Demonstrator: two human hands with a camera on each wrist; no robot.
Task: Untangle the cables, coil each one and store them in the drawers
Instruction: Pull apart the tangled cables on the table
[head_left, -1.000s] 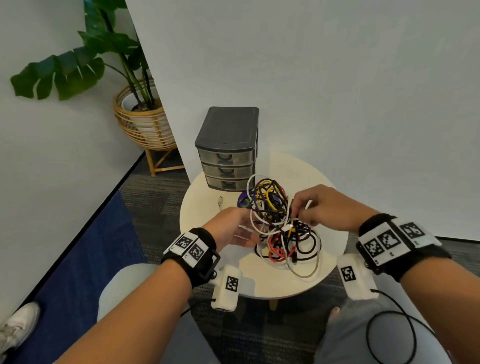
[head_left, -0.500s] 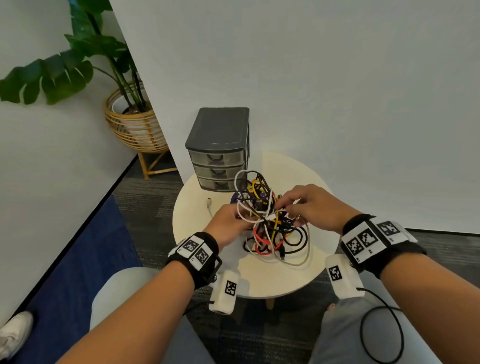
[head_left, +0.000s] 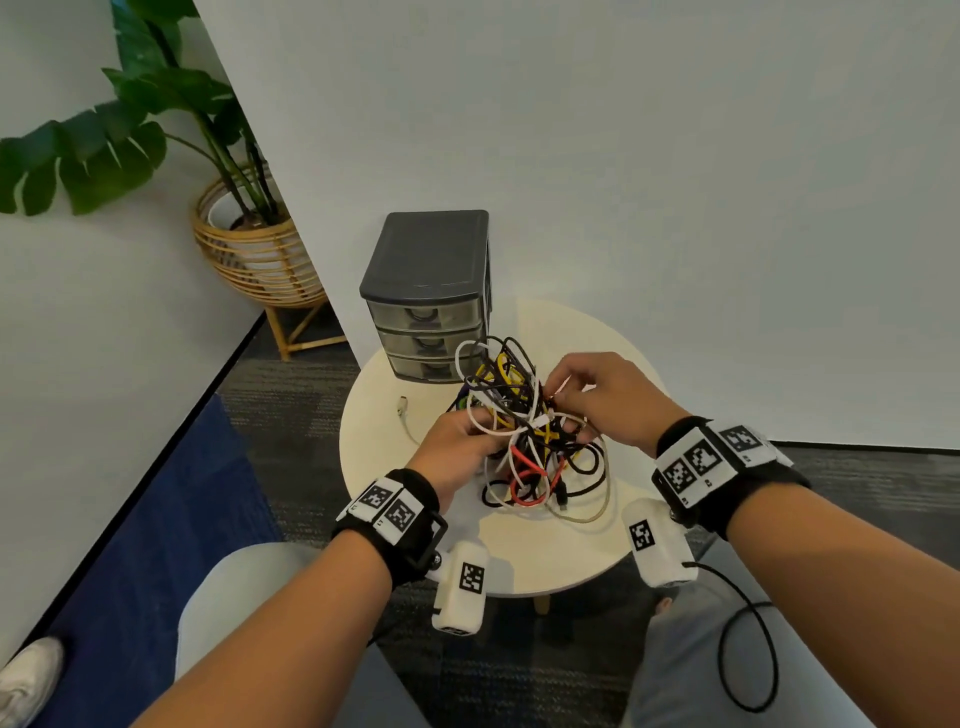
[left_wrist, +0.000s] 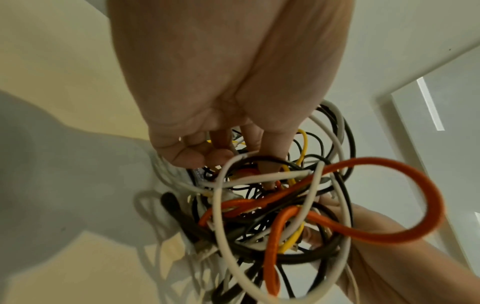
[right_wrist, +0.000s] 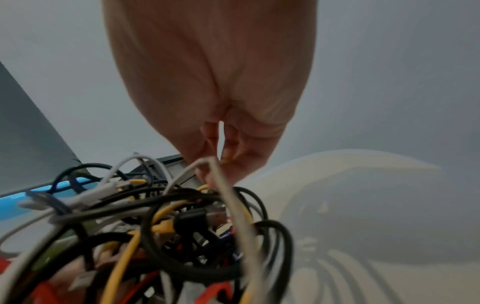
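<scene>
The tangle (head_left: 524, 431) of white, black, yellow and orange cables is held up off the table (head_left: 561, 551) between both hands, with its lower loops draped onto the tabletop; this lift is judged to let the loops hang apart so that single strands can be traced. The left hand (head_left: 457, 447) is curled round the left side of the tangle, its fingers (left_wrist: 192, 152) closed over white strands, and it appears to serve as the anchor. The right hand (head_left: 602, 400) is set against the upper right side, its fingertips (right_wrist: 228, 156) pinching into the strands where a grey-white cable (right_wrist: 233, 205) bends over (which exact strand is pinched cannot be told, as that view is blurred). An orange cable (left_wrist: 363, 197) is seen looping out freely on the right of the left wrist view and is gripped by neither hand there. The tangle therefore lies directly between the two hands, touching both, and just in front of the drawers (head_left: 431, 332), whose three fronts are all closed. A loose white plug (head_left: 402, 405) lies on the table to the left of the tangle, apart from the left hand. Separation is judged to be at an early stage: no cable is coiled yet, and none is seen stored.
</scene>
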